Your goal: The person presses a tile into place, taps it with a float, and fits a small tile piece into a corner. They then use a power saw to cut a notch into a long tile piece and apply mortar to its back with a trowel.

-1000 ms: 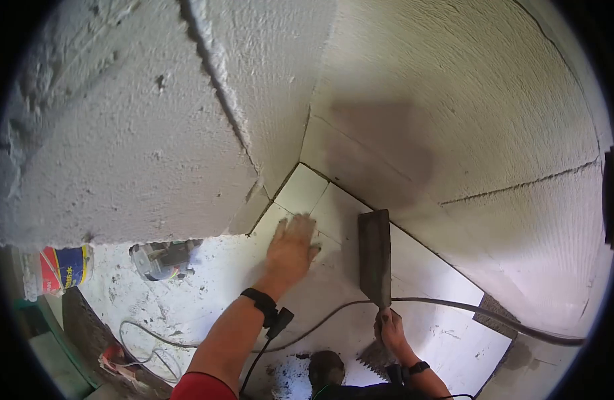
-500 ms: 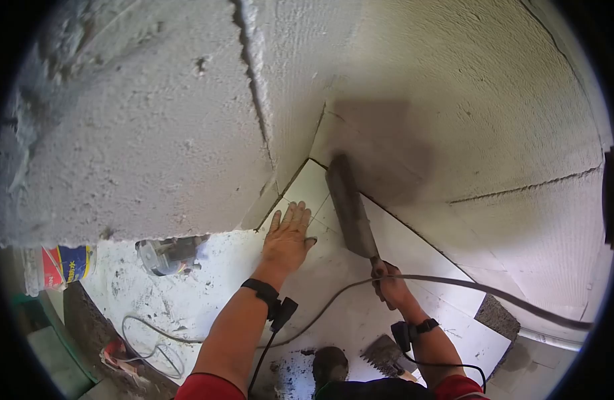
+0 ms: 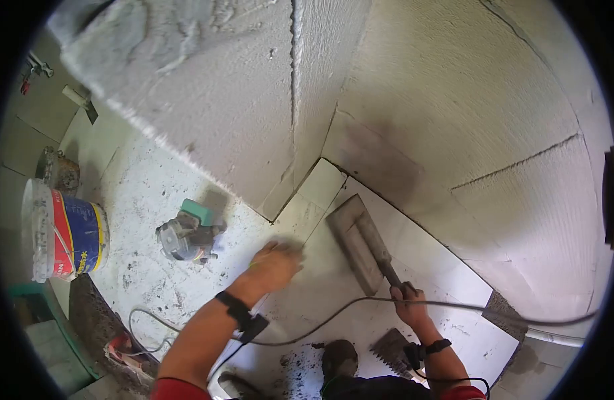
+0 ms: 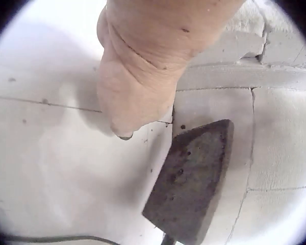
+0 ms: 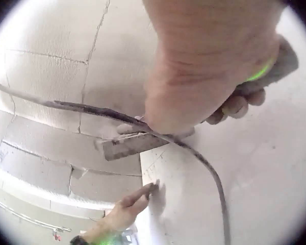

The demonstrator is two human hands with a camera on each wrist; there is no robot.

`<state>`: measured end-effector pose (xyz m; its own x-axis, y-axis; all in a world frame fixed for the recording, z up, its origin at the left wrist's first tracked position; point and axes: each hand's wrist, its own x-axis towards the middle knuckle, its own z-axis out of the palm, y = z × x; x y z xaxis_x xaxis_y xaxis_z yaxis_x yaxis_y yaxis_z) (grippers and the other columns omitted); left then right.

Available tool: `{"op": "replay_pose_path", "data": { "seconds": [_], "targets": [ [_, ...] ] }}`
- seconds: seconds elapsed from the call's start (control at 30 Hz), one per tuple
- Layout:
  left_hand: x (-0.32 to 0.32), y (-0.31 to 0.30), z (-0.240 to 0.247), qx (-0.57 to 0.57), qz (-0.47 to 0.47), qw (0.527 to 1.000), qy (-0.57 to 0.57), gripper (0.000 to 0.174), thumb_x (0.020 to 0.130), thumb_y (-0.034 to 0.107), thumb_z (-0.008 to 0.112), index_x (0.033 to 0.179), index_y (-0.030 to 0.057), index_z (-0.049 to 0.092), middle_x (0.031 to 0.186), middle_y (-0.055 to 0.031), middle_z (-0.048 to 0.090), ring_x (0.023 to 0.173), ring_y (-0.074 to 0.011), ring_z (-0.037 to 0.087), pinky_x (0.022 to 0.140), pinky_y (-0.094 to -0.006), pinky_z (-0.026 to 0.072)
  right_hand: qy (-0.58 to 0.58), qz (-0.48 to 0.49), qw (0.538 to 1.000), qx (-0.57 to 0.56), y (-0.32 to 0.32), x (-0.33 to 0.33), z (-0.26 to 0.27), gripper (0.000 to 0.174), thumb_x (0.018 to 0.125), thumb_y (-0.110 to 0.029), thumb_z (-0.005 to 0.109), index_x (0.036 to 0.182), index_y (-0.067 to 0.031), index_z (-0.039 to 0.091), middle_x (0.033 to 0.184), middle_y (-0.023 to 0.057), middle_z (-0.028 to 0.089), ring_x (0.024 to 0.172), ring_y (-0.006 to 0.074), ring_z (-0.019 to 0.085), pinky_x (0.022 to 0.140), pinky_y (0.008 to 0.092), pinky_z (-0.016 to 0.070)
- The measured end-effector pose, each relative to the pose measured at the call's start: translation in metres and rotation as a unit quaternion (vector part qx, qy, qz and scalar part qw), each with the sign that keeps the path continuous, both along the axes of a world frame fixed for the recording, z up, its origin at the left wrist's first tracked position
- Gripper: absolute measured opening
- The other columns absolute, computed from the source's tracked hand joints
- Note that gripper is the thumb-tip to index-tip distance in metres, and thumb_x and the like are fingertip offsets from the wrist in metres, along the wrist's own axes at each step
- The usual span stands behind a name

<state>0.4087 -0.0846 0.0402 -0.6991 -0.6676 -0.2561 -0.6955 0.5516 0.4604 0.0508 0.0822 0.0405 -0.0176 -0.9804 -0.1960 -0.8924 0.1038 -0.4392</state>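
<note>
At the left stands a bucket (image 3: 80, 230) with a red and blue label. To its right, a machine (image 3: 187, 237) with a clear cover and a green part sits on the white floor, near the foot of the left wall (image 3: 214, 113).

The left hand (image 3: 278, 263) is next, blurred; it holds nothing, its fingers loose over the tiles (image 3: 427, 257), and whether they touch cannot be told. Right of it, the flat tool (image 3: 355, 243) lies aslant over the tiles near the corner, its face dark and grey; contact with them is unclear. The right hand (image 3: 409, 305) grips its handle, fingers wrapped round. A notched trowel (image 3: 390, 350) lies below, beside a shoe (image 3: 339, 359). A dark cable (image 3: 454, 305) runs past the right hand toward the right wall (image 3: 494, 100).
</note>
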Motion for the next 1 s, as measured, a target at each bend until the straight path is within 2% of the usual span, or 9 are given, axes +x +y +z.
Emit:
{"op": "replay_pose_path", "data": {
  "seconds": [0.27, 0.4, 0.47, 0.53, 0.57, 0.67, 0.9, 0.97, 1.0],
  "targets": [
    [0.203, 0.092, 0.079, 0.104, 0.110, 0.970, -0.191, 0.033, 0.090, 0.034, 0.056, 0.112, 0.0117, 0.065, 0.093, -0.0160, 0.069, 0.087, -0.0361, 0.066, 0.077, -0.0466, 0.0519, 0.080, 0.085, 0.993, 0.004, -0.003, 0.022, 0.006, 0.040, 0.081, -0.047, 0.070, 0.086, -0.0069, 0.064, 0.064, 0.0103, 0.063, 0.056, 0.0338, 0.062, 0.051, 0.0420, 0.0497],
    [0.262, 0.157, 0.120, 0.098, 0.261, 0.943, -0.182, 0.031, 0.088, 0.034, 0.057, 0.107, 0.0119, 0.067, 0.086, -0.0170, 0.069, 0.083, -0.0385, 0.065, 0.077, -0.0456, 0.0519, 0.137, 0.179, 0.973, -0.057, -0.015, 0.028, -0.001, 0.043, 0.077, -0.046, 0.071, 0.092, -0.0069, 0.066, 0.080, 0.0106, 0.069, 0.072, 0.0292, 0.066, 0.065, 0.0384, 0.0531],
    [0.289, 0.197, 0.116, 0.091, 0.297, 0.937, -0.163, 0.030, 0.088, 0.034, 0.058, 0.106, 0.0119, 0.067, 0.085, -0.0172, 0.068, 0.082, -0.0389, 0.065, 0.075, -0.0461, 0.0517, 0.146, 0.152, 0.977, 0.025, -0.016, 0.037, 0.012, 0.045, 0.074, -0.044, 0.073, 0.100, -0.0083, 0.066, 0.092, 0.0116, 0.069, 0.086, 0.0287, 0.066, 0.076, 0.0370, 0.0522],
    [0.304, 0.228, 0.111, 0.084, 0.348, 0.923, -0.144, 0.029, 0.087, 0.034, 0.059, 0.105, 0.0119, 0.067, 0.084, -0.0175, 0.068, 0.081, -0.0394, 0.065, 0.074, -0.0466, 0.0516, 0.139, 0.214, 0.963, -0.084, -0.011, 0.040, 0.012, 0.048, 0.073, -0.042, 0.075, 0.107, -0.0095, 0.066, 0.103, 0.0130, 0.066, 0.095, 0.0324, 0.063, 0.082, 0.0389, 0.0507],
    [0.306, 0.242, 0.110, 0.106, 0.360, 0.914, -0.157, 0.028, 0.088, 0.032, 0.058, 0.105, 0.0115, 0.067, 0.086, -0.0185, 0.068, 0.083, -0.0397, 0.065, 0.075, -0.0475, 0.0512, 0.068, 0.145, 0.987, 0.017, -0.013, 0.050, 0.021, 0.048, 0.072, -0.036, 0.077, 0.110, -0.0091, 0.065, 0.110, 0.0145, 0.063, 0.102, 0.0332, 0.059, 0.087, 0.0410, 0.0489],
    [0.317, 0.285, 0.094, 0.156, 0.370, 0.904, -0.148, 0.030, 0.089, 0.032, 0.056, 0.107, 0.0101, 0.066, 0.089, -0.0209, 0.067, 0.084, -0.0404, 0.064, 0.077, -0.0483, 0.0507, -0.174, 0.081, 0.981, -0.034, -0.013, 0.072, 0.009, 0.038, 0.076, -0.023, 0.075, 0.107, -0.0045, 0.064, 0.106, 0.0153, 0.062, 0.099, 0.0331, 0.059, 0.086, 0.0428, 0.0482],
    [0.323, 0.301, 0.083, 0.134, 0.409, 0.901, -0.056, 0.025, 0.088, 0.025, 0.059, 0.107, 0.0104, 0.066, 0.085, -0.0209, 0.066, 0.079, -0.0400, 0.064, 0.071, -0.0470, 0.0513, 0.062, 0.000, 0.978, -0.202, 0.038, 0.048, -0.035, 0.017, 0.088, -0.011, 0.061, 0.092, 0.0057, 0.062, 0.095, 0.0211, 0.061, 0.090, 0.0368, 0.059, 0.083, 0.0440, 0.0465],
    [0.326, 0.303, 0.079, 0.132, 0.441, 0.886, -0.050, 0.027, 0.089, 0.025, 0.057, 0.110, 0.0104, 0.065, 0.087, -0.0203, 0.067, 0.082, -0.0399, 0.064, 0.074, -0.0469, 0.0516, -0.087, -0.147, 0.980, -0.099, 0.059, 0.023, -0.059, 0.032, 0.096, -0.025, 0.053, 0.083, 0.0035, 0.057, 0.080, 0.0128, 0.058, 0.077, 0.0275, 0.061, 0.065, 0.0416, 0.0483],
    [0.330, 0.306, 0.075, 0.125, 0.454, 0.881, -0.036, 0.028, 0.091, 0.026, 0.055, 0.112, 0.0103, 0.064, 0.089, -0.0197, 0.067, 0.085, -0.0397, 0.064, 0.076, -0.0467, 0.0519, -0.208, -0.299, 0.922, 0.130, 0.060, 0.015, -0.039, 0.039, 0.097, -0.035, 0.051, 0.078, -0.0021, 0.052, 0.074, 0.0088, 0.054, 0.062, 0.0191, 0.057, 0.050, 0.0386, 0.0449]
  ]
}}
